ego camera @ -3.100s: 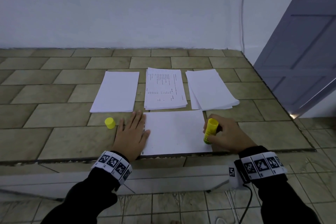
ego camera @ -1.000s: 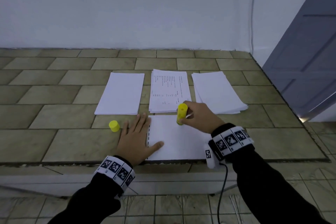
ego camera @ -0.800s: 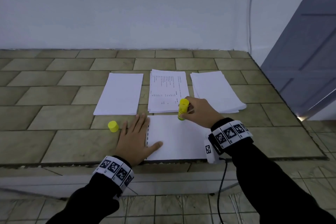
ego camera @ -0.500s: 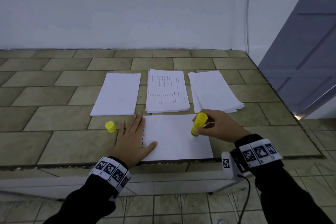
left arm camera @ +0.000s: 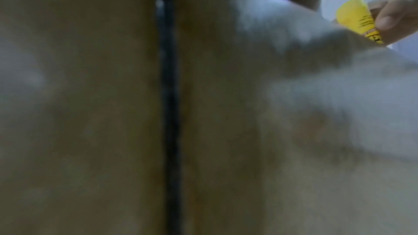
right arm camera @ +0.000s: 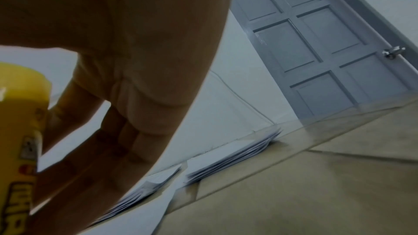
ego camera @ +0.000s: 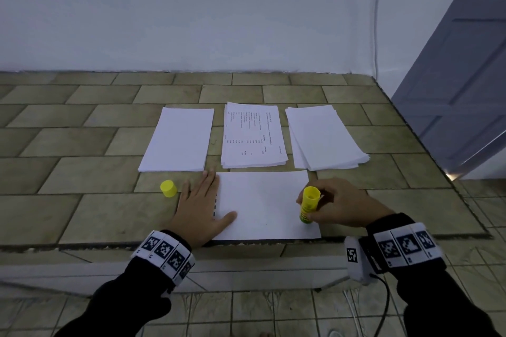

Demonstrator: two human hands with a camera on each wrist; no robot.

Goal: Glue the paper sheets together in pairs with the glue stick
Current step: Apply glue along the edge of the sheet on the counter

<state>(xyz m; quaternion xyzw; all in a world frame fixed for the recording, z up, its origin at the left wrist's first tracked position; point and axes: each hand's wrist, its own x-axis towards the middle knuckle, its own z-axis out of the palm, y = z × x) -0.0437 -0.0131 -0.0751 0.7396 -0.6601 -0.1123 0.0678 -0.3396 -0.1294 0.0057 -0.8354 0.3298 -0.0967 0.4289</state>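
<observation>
At the near edge of the olive-tiled ledge (ego camera: pixel 82 208), a single white paper sheet (ego camera: pixel 260 200) lies flat, its long side running across. On its 9 o'clock edge the left hand (ego camera: pixel 201 210) lies flat with straight fingers, thumb spread onto the paper, palm partly on the tile. Toward the sheet's 4 o'clock corner, the right hand (ego camera: pixel 338 206) has its fingers and thumb curled round a yellow plastic glue stick (ego camera: pixel 308 206), which stands nearly upright, slightly tilted, with its lower end on the paper. From the right wrist view the yellow tube (right arm camera: pixel 20 140) fills the left side, fingers wrapped behind it. From the left wrist view, mostly blurred tile, the stick (left arm camera: pixel 357 20) shows at 2 o'clock, pinched by fingertips (left arm camera: pixel 391 15).

Just at 10 o'clock of the left hand, a small yellow cylindrical cap (ego camera: pixel 168 188) stands on the tile, apart from the fingers.

Farther back, three piles sit side by side: a plain white stack (ego camera: pixel 178 139) at 11 o'clock, a printed stack with lines of text (ego camera: pixel 253 135) at 12 o'clock, and a thicker, loosely fanned white stack (ego camera: pixel 324 138) at 1 o'clock. Beyond them rises a pale wall (ego camera: pixel 191 8), with a grey panelled door (ego camera: pixel 465 76) at 2 o'clock.
</observation>
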